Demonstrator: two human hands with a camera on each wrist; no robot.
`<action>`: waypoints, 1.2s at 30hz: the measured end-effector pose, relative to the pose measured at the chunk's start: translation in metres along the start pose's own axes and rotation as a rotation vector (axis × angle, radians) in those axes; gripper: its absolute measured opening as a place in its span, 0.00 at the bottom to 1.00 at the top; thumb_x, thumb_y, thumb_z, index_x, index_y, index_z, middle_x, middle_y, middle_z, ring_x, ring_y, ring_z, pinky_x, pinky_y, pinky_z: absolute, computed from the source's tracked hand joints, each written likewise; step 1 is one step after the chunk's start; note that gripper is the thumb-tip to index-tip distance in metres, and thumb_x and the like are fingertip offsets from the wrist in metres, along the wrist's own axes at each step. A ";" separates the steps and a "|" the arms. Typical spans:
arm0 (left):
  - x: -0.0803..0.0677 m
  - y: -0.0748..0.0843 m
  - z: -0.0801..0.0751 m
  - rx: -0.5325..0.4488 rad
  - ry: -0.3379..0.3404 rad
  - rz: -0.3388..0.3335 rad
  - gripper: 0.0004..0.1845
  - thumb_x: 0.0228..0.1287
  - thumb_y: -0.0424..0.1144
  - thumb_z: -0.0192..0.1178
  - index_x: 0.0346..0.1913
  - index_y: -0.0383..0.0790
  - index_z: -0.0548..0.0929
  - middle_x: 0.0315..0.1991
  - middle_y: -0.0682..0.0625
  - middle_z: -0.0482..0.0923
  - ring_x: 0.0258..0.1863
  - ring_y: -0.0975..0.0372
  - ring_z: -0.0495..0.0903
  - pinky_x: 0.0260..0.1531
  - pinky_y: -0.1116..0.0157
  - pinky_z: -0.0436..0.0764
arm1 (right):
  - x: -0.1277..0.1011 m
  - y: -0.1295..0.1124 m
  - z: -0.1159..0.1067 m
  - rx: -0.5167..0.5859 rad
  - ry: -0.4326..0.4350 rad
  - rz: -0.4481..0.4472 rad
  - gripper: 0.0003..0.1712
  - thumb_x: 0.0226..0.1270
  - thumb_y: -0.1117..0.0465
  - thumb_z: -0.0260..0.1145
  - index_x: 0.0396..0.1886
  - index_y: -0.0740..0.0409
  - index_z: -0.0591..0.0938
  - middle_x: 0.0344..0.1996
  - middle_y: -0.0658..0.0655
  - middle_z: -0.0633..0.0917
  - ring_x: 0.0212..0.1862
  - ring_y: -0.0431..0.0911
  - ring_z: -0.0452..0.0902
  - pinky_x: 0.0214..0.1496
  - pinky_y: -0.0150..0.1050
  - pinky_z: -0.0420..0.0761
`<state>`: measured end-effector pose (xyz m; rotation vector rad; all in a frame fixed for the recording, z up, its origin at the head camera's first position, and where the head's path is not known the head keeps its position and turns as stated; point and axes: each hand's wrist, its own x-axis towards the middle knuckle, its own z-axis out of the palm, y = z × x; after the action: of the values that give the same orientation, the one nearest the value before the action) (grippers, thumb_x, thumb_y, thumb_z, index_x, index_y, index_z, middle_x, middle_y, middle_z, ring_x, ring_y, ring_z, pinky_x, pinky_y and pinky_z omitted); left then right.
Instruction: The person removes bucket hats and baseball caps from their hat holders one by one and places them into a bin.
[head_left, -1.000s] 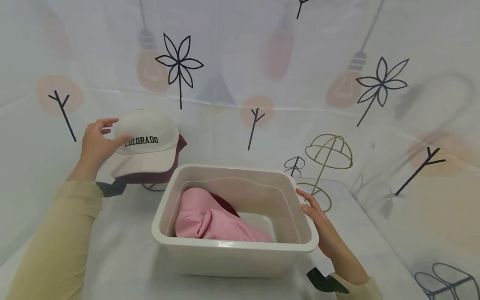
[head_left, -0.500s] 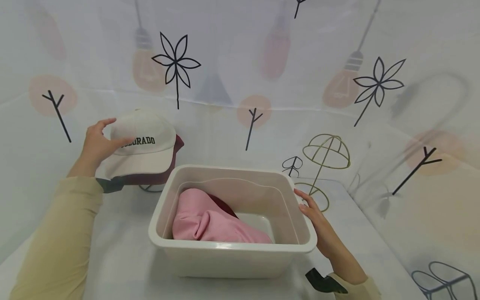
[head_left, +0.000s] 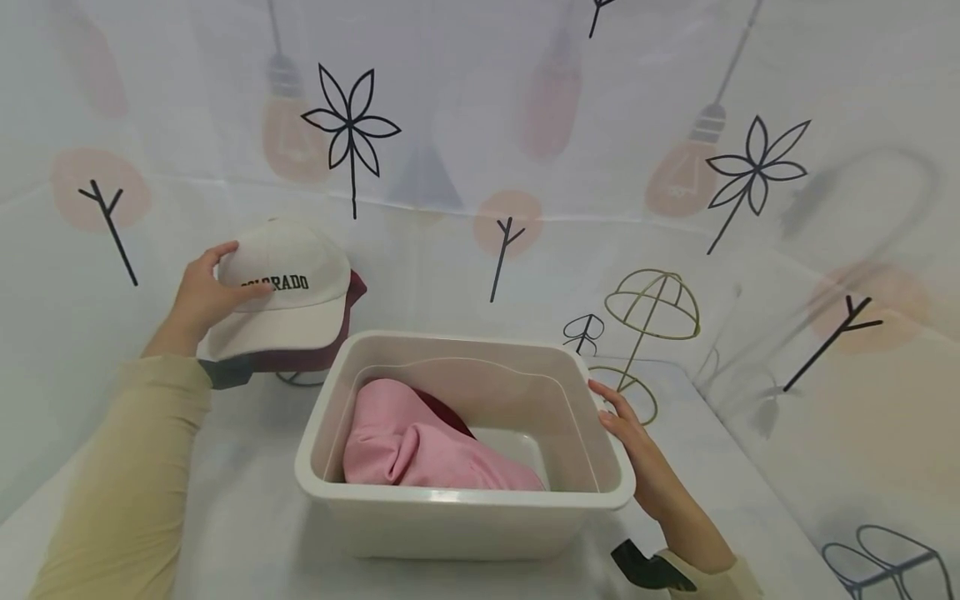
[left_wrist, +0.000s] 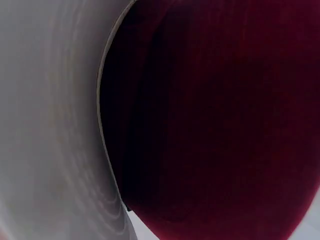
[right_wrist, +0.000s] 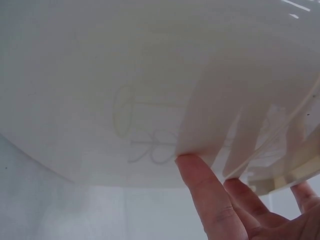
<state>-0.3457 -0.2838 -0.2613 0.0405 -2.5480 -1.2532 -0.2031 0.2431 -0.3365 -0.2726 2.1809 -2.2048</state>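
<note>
A white baseball cap (head_left: 296, 258) lettered COLORADO sits over a maroon cap (head_left: 356, 292) at the back left. My left hand (head_left: 201, 292) grips the left side of its crown, thumb on the front by the lettering. The left wrist view is filled by the white cap (left_wrist: 55, 120) and the maroon cap (left_wrist: 225, 120) below it. In front stands a white plastic tub (head_left: 457, 500). My right hand (head_left: 637, 446) touches its right side, fingertips at the rim and, in the right wrist view, pressed to the outer wall (right_wrist: 150, 65). Inside lies folded pink fabric (head_left: 435, 454) with maroon fabric (head_left: 446, 412) behind it.
A gold wire hat stand (head_left: 652, 304) is behind the tub's right corner. Part of a grey wire ring (head_left: 300, 379) shows under the caps. Patterned white cloth (head_left: 442, 100) hangs behind the white-covered table (head_left: 240, 500).
My left thumb and fingers have closed in on the white cap's crown, moving slightly right. The right hand stays at the tub's rim. The whole view has shifted a little.
</note>
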 end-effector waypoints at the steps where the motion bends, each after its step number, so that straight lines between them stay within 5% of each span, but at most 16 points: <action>1: 0.000 -0.001 0.001 0.003 0.008 0.000 0.52 0.53 0.51 0.67 0.73 0.39 0.47 0.71 0.32 0.40 0.68 0.39 0.43 0.61 0.41 0.51 | 0.000 0.000 0.000 0.000 0.002 -0.002 0.26 0.74 0.58 0.43 0.70 0.54 0.54 0.56 0.62 0.69 0.51 0.48 0.75 0.47 0.46 0.78; 13: -0.002 -0.005 0.005 -0.014 0.143 -0.050 0.38 0.58 0.41 0.65 0.70 0.42 0.60 0.67 0.33 0.52 0.61 0.40 0.59 0.51 0.46 0.71 | -0.002 0.000 -0.001 -0.053 -0.015 0.015 0.27 0.75 0.56 0.43 0.70 0.51 0.53 0.58 0.65 0.67 0.51 0.50 0.75 0.45 0.46 0.78; 21: -0.005 0.002 0.006 -0.083 0.206 -0.099 0.37 0.60 0.37 0.62 0.71 0.42 0.57 0.66 0.35 0.57 0.59 0.43 0.62 0.52 0.48 0.71 | -0.007 0.001 -0.008 -0.106 -0.089 -0.010 0.26 0.76 0.55 0.42 0.71 0.47 0.52 0.54 0.62 0.69 0.49 0.51 0.74 0.42 0.46 0.78; 26: -0.004 0.005 0.005 -0.103 0.253 -0.150 0.30 0.64 0.37 0.57 0.68 0.42 0.64 0.63 0.38 0.63 0.50 0.52 0.69 0.44 0.59 0.78 | -0.007 0.001 -0.007 -0.108 -0.077 -0.008 0.26 0.76 0.55 0.42 0.71 0.48 0.52 0.54 0.62 0.69 0.48 0.51 0.74 0.41 0.46 0.79; 31: -0.002 0.004 0.003 -0.156 0.246 -0.191 0.26 0.63 0.38 0.58 0.65 0.39 0.69 0.60 0.41 0.65 0.42 0.62 0.71 0.33 0.69 0.80 | -0.006 0.000 -0.006 -0.115 -0.066 -0.003 0.27 0.76 0.54 0.42 0.71 0.48 0.52 0.54 0.62 0.69 0.49 0.51 0.74 0.42 0.46 0.79; 36: 0.001 0.002 0.001 -0.221 0.224 -0.264 0.26 0.65 0.44 0.57 0.64 0.40 0.70 0.54 0.50 0.67 0.53 0.55 0.71 0.41 0.63 0.79 | -0.005 0.000 -0.005 -0.114 -0.059 0.005 0.27 0.76 0.54 0.42 0.71 0.48 0.52 0.55 0.63 0.68 0.49 0.51 0.74 0.42 0.46 0.78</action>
<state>-0.3470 -0.2818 -0.2597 0.4552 -2.2542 -1.5242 -0.1987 0.2486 -0.3374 -0.3310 2.2761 -2.0456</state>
